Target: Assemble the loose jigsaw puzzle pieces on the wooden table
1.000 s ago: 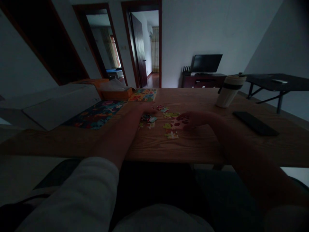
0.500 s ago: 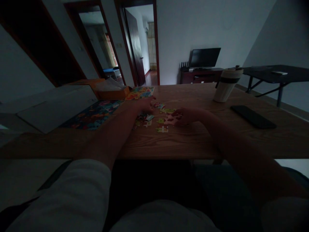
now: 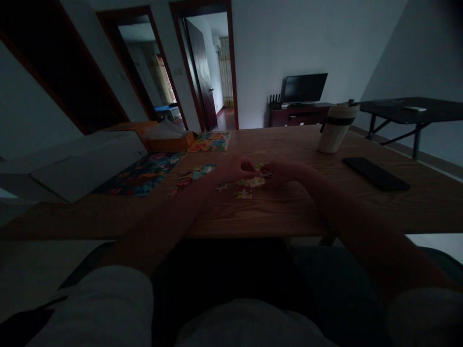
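Note:
My left hand (image 3: 238,169) has its fingers curled in a pinch over the middle of the wooden table (image 3: 231,217), at a jigsaw puzzle piece mostly covered by the fingers. Close against it on the right, my right hand (image 3: 282,172) closes on pink and pale puzzle pieces (image 3: 255,182), which look slightly raised. A green-and-white puzzle piece (image 3: 243,194) lies flat just in front of the hands. Beyond my left forearm, several colourful puzzle pieces (image 3: 185,180) are spread on the wood. The light is dim and the fingertips are blurred.
A white box (image 3: 90,166) and an orange box (image 3: 170,140) stand at the left, beside a dark floral sheet (image 3: 144,173) and a bright patterned sheet (image 3: 211,141). To the right are a lidded tumbler (image 3: 337,129) and a black phone-like slab (image 3: 375,173).
My left hand has moved right, from the loose pieces to beside my right hand. Several colourful pieces now lie farther left. The pieces at my right hand appear lifted.

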A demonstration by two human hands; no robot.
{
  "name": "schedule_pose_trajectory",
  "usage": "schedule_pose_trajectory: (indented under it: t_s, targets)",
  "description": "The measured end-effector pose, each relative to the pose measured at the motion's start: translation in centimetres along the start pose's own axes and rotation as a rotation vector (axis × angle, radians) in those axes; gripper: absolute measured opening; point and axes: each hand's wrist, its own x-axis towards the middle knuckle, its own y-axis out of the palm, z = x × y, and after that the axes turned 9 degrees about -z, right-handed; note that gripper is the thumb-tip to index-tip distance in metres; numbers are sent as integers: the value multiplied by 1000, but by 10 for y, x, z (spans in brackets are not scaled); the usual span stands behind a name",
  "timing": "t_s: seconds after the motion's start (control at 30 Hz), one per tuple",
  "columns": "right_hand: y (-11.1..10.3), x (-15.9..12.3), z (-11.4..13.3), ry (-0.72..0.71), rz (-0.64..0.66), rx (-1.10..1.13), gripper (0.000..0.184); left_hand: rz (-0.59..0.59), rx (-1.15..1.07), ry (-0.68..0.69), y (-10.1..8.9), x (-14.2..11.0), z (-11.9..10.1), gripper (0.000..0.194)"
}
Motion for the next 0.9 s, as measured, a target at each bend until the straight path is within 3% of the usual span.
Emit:
schedule_pose_trajectory:
  t_s: [0.17,0.27,0.47,0.63,0.9]
  targets:
    - [-3,-3,-5,-50,23,14,70,84,8,113,26,-17,1,28]
    - [-8,-7,-7,-84,42,-10,72,90,68,142,24,-21,2,29]
    - [-14,-12,-9,-7,50,-5,72,153,163,227,14,-29,-11,39]
    - [-13,-8,-15,-16,45,14,61,195,136,279,14,-33,-17,36]
    - [-11,-8,-16,-21,31,3,58,204,126,309,14,-32,-19,40]
